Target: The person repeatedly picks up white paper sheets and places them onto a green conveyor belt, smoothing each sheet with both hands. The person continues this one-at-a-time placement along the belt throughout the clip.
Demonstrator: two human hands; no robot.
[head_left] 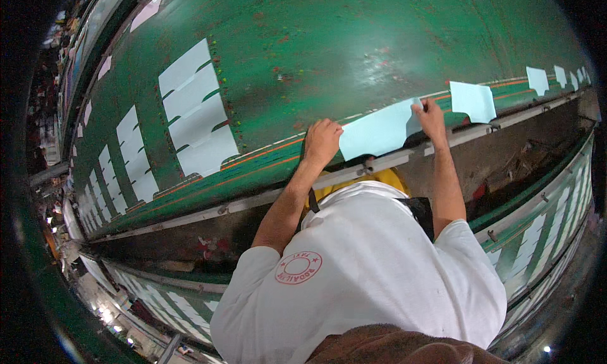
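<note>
A light blue cut panel, thin and flat like fabric, lies at the near edge of a long green table. It has a curved notch on its near side. My left hand is at the panel's left end, fingers curled with the tips at its corner. At the far right corner, my right hand pinches the panel between thumb and fingers, and that corner looks slightly raised. A second light blue panel lies just right of my right hand, apart from the one I hold.
Rows of pale notched panels lie on the table to the left. Smaller-looking panels continue along the right edge. A metal rail with small fittings runs along the near edge. Behind me stands another green table with pale panels.
</note>
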